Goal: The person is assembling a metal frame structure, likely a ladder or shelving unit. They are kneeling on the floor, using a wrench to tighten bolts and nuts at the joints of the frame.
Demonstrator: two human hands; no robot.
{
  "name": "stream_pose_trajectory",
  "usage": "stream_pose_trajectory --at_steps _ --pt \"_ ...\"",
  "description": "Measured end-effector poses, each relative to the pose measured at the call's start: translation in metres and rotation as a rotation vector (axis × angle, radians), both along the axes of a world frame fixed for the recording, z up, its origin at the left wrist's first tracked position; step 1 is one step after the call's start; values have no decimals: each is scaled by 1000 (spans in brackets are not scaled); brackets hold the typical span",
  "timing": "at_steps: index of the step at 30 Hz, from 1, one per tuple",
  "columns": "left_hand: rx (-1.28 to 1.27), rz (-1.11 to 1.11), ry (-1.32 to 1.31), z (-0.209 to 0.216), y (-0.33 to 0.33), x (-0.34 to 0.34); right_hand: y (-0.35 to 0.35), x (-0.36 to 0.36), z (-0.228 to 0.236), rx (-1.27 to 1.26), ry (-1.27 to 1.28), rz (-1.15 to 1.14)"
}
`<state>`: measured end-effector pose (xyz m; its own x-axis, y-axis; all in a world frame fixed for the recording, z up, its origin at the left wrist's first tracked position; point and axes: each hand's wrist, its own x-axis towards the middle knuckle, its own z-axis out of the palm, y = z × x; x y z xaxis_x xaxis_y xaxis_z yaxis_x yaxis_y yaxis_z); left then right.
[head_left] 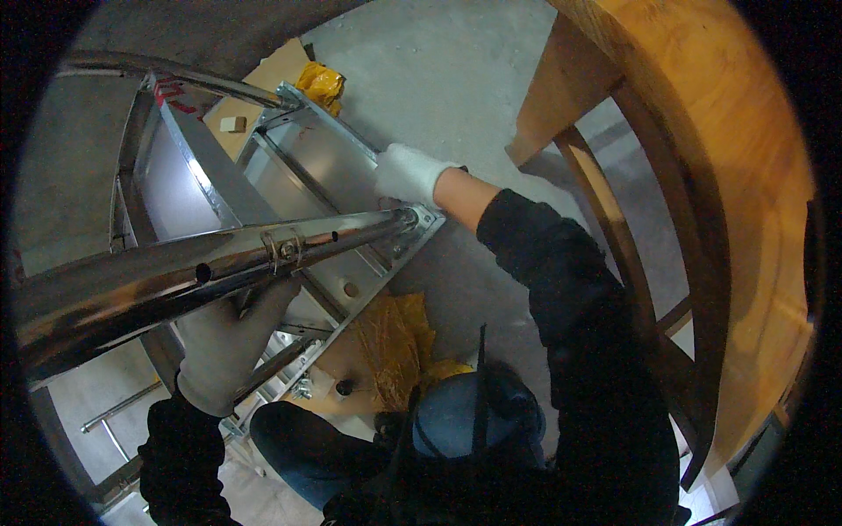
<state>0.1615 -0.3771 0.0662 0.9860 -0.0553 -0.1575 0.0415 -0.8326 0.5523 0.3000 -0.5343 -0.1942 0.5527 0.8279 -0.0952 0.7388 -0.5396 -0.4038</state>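
Note:
A shiny metal tube [158, 272] with round holes and a small bolted bracket [285, 252] runs from the left to the corner of a metal frame with flat panels [320, 158]. My right hand [410, 174], in a pale glove, is closed on the frame's right edge, just beyond the tube's end; its fingertips are partly hidden. Below the tube is my left hand [228, 346], gloved too. Its fingers reach behind the tube, out of sight, so their grip does not show.
A wooden table [754, 219] with curved legs stands at the right. Yellow plastic wrapping [320, 85] lies by the frame's far end, and more yellow wrapping [395, 342] lies near my knees. A small pale block [232, 124] rests on a tan board [279, 68].

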Motion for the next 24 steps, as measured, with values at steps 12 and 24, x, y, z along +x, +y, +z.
stream_pose_trajectory --at_steps 12,24 --pt "-85 25 10 -2 6 -1 19 13 -16 -128 -379 363" --pt "-117 -12 43 2 5 -3 34 1 11 -234 -288 279"
